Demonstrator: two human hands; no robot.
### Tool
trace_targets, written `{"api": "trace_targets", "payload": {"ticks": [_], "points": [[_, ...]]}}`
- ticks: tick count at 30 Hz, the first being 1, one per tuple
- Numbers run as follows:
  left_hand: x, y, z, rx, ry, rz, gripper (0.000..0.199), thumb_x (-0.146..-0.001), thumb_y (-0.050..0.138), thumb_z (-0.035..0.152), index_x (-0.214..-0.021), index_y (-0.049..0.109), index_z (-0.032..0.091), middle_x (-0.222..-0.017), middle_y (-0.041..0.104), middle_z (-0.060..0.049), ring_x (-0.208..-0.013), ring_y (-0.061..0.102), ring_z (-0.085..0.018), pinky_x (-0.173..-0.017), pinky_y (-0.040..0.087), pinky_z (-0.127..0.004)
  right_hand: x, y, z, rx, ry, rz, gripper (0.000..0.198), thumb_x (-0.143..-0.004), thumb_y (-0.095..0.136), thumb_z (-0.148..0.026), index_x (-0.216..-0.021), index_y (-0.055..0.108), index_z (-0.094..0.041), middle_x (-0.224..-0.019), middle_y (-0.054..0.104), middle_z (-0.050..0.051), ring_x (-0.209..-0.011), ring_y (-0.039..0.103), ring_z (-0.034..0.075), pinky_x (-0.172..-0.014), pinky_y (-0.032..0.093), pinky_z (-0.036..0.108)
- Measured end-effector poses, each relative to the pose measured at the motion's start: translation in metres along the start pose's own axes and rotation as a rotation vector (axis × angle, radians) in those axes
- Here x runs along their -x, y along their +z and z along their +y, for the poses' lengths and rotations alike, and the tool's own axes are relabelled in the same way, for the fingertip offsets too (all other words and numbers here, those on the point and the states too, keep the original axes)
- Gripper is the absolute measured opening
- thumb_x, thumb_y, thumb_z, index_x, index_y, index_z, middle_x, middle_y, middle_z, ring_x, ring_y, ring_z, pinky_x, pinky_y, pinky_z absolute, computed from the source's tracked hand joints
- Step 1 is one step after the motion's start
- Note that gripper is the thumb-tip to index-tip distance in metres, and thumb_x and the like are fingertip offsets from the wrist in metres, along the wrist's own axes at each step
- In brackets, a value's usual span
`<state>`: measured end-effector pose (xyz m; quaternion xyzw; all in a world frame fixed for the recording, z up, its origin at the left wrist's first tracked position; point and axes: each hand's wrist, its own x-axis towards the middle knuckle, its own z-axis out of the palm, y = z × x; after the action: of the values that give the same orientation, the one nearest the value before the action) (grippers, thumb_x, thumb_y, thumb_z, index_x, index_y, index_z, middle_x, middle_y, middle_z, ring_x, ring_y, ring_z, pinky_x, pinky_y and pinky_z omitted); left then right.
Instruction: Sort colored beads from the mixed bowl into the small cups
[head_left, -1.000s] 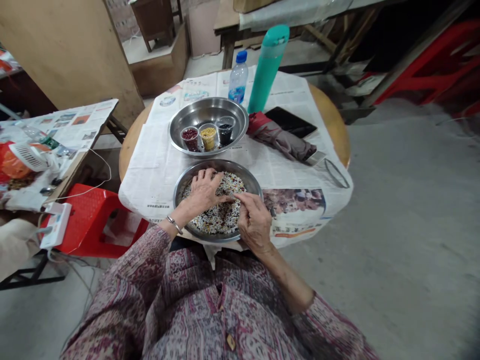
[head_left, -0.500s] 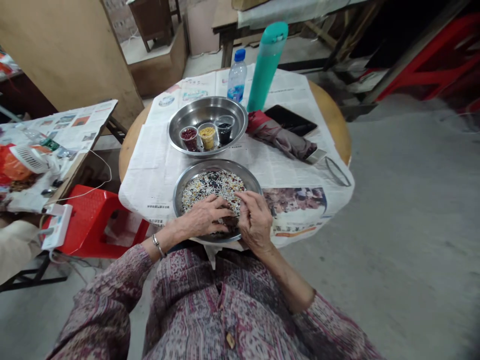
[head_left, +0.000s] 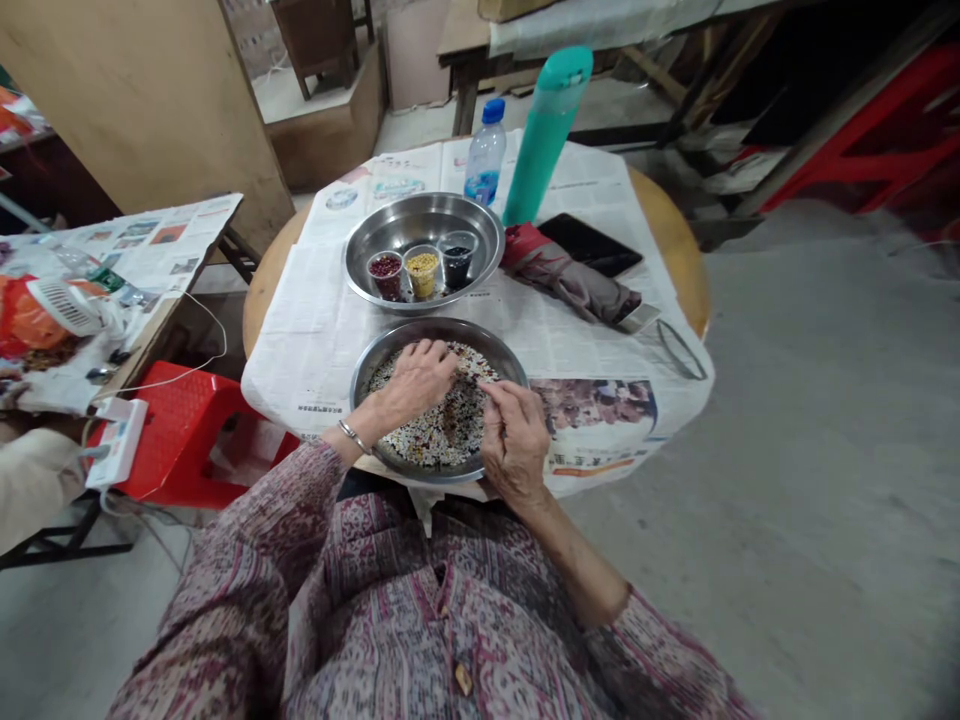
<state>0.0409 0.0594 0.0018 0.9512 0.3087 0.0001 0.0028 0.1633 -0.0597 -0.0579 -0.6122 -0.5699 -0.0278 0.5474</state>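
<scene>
A steel basin (head_left: 364, 372) in front of me holds mixed grains (head_left: 431, 440), mostly white with dark, red and yellow bits. My left hand (head_left: 421, 382) is at the far side of these grains, palm down, fingers bent and apart, the tips partly hidden. At the basin's right rim is my right hand (head_left: 516, 435), thumb and forefinger pinched together; anything between them is too small to make out. Behind stands a second steel basin (head_left: 397, 222) with a cup of red beans (head_left: 386, 278), a cup of yellow grains (head_left: 422, 275) and a cup of black grains (head_left: 456, 268).
Newspaper (head_left: 300, 350) covers the round table. At its back stand a water bottle (head_left: 485, 155) and a tall green bottle (head_left: 547, 135). A folded umbrella (head_left: 574, 282) and a dark tablet (head_left: 592, 243) lie right. Left are a red stool (head_left: 176, 430) and a power strip (head_left: 118, 440).
My left hand has moved from the near part of the basin to its far side, uncovering grains. My right hand stays pinched at the right rim. The view has shifted slightly.
</scene>
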Motion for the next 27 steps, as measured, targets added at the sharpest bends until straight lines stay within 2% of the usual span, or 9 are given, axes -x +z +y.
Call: {"api": "trace_targets", "payload": {"ticks": [4, 7, 9, 11, 14, 17, 21, 25, 27], "points": [[0.028, -0.011, -0.013, 0.012, -0.157, -0.031, 0.019, -0.099, 0.053, 0.032, -0.107, 0.060, 0.016, -0.116, 0.057, -0.012, -0.108, 0.053, -0.027, -0.092, 0.049, -0.042, 0.000, 0.000, -0.001, -0.007, 0.022, -0.013, 0.033, -0.097, 0.046, -0.021, -0.122, 0.066, -0.026, -0.112, 0.066, 0.009, -0.104, 0.062, 0.023, -0.097, 0.051, 0.044], [0.053, -0.014, -0.019, 0.045, -0.171, -0.001, 0.038, -0.091, 0.066, 0.049, -0.114, 0.057, 0.019, -0.125, 0.053, -0.013, -0.114, 0.049, -0.029, -0.093, 0.050, -0.041, -0.001, 0.000, -0.002, 0.000, 0.017, -0.015, 0.032, -0.097, 0.045, -0.020, -0.121, 0.066, -0.025, -0.111, 0.067, 0.009, -0.105, 0.062, 0.023, -0.096, 0.051, 0.044], [0.065, -0.014, -0.021, 0.086, -0.181, -0.029, 0.056, -0.083, 0.073, 0.053, -0.123, 0.052, 0.020, -0.134, 0.047, -0.015, -0.119, 0.046, -0.033, -0.094, 0.050, -0.043, -0.001, -0.001, -0.002, 0.006, 0.006, -0.014, 0.031, -0.097, 0.046, -0.020, -0.120, 0.066, -0.025, -0.110, 0.067, 0.009, -0.105, 0.062, 0.023, -0.096, 0.052, 0.043], [0.069, -0.011, -0.022, 0.140, -0.196, -0.081, 0.061, -0.081, 0.077, 0.047, -0.128, 0.049, 0.020, -0.134, 0.046, -0.015, -0.118, 0.047, -0.034, -0.093, 0.051, -0.045, -0.001, -0.001, -0.003, 0.012, -0.001, -0.013, 0.031, -0.097, 0.047, -0.020, -0.120, 0.066, -0.025, -0.110, 0.068, 0.009, -0.105, 0.062, 0.023, -0.095, 0.052, 0.043], [0.066, -0.001, -0.020, 0.247, -0.193, -0.089, 0.040, -0.088, 0.068, 0.025, -0.124, 0.050, 0.019, -0.121, 0.051, -0.011, -0.109, 0.054, -0.027, -0.095, 0.050, -0.043, -0.001, -0.001, -0.002, 0.003, 0.006, -0.028, 0.032, -0.097, 0.047, -0.020, -0.121, 0.066, -0.025, -0.110, 0.068, 0.009, -0.106, 0.062, 0.023, -0.096, 0.052, 0.044], [0.058, 0.008, -0.010, 0.371, -0.136, -0.054, 0.028, -0.090, 0.054, 0.009, -0.116, 0.053, 0.019, -0.110, 0.055, -0.006, -0.106, 0.056, -0.021, -0.099, 0.049, -0.038, -0.001, -0.001, -0.001, -0.010, 0.013, -0.041, 0.032, -0.096, 0.046, -0.020, -0.121, 0.066, -0.024, -0.111, 0.068, 0.009, -0.106, 0.062, 0.023, -0.097, 0.051, 0.044], [0.053, 0.007, 0.011, 0.435, 0.018, -0.034, 0.025, -0.093, 0.053, 0.013, -0.118, 0.054, 0.019, -0.112, 0.057, -0.006, -0.107, 0.056, -0.020, -0.099, 0.049, -0.037, 0.000, 0.000, 0.000, 0.015, 0.002, -0.027, 0.031, -0.097, 0.045, -0.020, -0.120, 0.066, -0.024, -0.110, 0.068, 0.009, -0.105, 0.063, 0.023, -0.095, 0.052, 0.044], [0.048, 0.000, 0.023, 0.291, 0.203, -0.085, 0.029, -0.092, 0.063, 0.026, -0.120, 0.058, 0.018, -0.126, 0.055, -0.010, -0.118, 0.049, -0.025, -0.104, 0.045, -0.040, 0.000, -0.001, 0.000, 0.019, -0.020, -0.015, 0.030, -0.097, 0.046, -0.019, -0.119, 0.066, -0.023, -0.110, 0.068, 0.010, -0.105, 0.063, 0.023, -0.094, 0.053, 0.043], [0.043, 0.000, 0.020, 0.187, 0.215, -0.081, 0.030, -0.093, 0.061, 0.027, -0.122, 0.060, 0.021, -0.133, 0.052, -0.009, -0.122, 0.046, -0.028, -0.104, 0.044, -0.043, 0.000, -0.001, 0.000, 0.016, -0.021, -0.007, 0.030, -0.097, 0.046, -0.019, -0.118, 0.067, -0.023, -0.109, 0.068, 0.010, -0.104, 0.062, 0.023, -0.093, 0.053, 0.042]]}}
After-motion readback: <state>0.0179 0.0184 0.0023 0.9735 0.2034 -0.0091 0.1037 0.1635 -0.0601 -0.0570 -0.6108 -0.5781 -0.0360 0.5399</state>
